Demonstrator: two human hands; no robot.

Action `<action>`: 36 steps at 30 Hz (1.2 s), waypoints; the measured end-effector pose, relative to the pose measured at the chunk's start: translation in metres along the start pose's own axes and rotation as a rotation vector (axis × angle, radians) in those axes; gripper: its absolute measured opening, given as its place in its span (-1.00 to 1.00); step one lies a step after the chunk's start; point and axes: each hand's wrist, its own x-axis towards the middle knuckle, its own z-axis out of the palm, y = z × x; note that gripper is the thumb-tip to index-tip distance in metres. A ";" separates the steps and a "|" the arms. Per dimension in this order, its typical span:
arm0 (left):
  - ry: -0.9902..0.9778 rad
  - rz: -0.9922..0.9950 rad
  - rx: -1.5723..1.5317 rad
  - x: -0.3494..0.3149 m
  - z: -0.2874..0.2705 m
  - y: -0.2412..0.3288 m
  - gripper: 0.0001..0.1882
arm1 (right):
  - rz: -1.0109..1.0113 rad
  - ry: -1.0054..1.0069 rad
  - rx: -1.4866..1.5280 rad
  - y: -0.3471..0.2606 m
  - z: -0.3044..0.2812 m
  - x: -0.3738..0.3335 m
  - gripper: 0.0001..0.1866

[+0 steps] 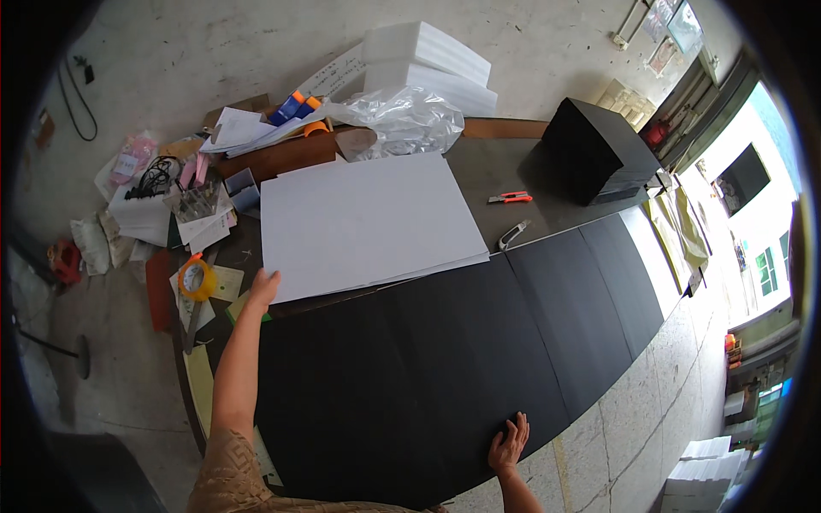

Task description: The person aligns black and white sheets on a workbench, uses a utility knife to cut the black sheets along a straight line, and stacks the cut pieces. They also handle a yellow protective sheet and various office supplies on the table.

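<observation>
A yellow ring-shaped roll of tape [197, 280] lay to the left of the long, flat black sheet [385, 385], which was already spread along the near side of the dark grey desk [479, 167].

The left hand [265, 288] was just beyond the black sheet's far left part, its forearm stretched straight forward. Its fingers were bent at the near left corner of the large rectangular white sheets [368, 227]; whether they pinched that corner, I could not tell.

The white sheets lay flat beyond the black sheet, apparently laid out but not squared, since a lower edge peeked out, and not placed over it.

The right hand [509, 442] rested palm down on the black sheet's near edge, fingers slightly spread, holding nothing, its forearm angled in from below.

Beyond the black sheet's right half lay an orange-and-black cutter [511, 197] and a pale grey cutter [514, 234], both unheld, and farther right stood a black block-shaped stack [590, 154].
</observation>
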 end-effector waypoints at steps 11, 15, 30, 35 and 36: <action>0.284 -0.031 0.837 -0.047 0.053 0.089 -0.31 | -0.020 -0.021 0.005 0.012 0.006 -0.002 -0.56; 0.322 0.490 0.964 -0.061 0.085 0.078 -0.39 | -0.150 0.017 -0.022 -0.016 0.013 0.038 -0.47; 0.301 0.447 1.033 -0.076 0.110 0.061 -0.45 | -1.092 -0.180 0.204 -0.379 0.202 0.383 -0.32; 0.292 0.404 1.018 -0.076 0.111 0.070 -0.45 | -0.228 0.119 -0.375 -0.210 0.159 0.582 -0.33; 0.308 0.409 0.998 -0.073 0.109 0.070 -0.45 | 0.071 0.304 -0.562 -0.180 0.126 0.614 -0.29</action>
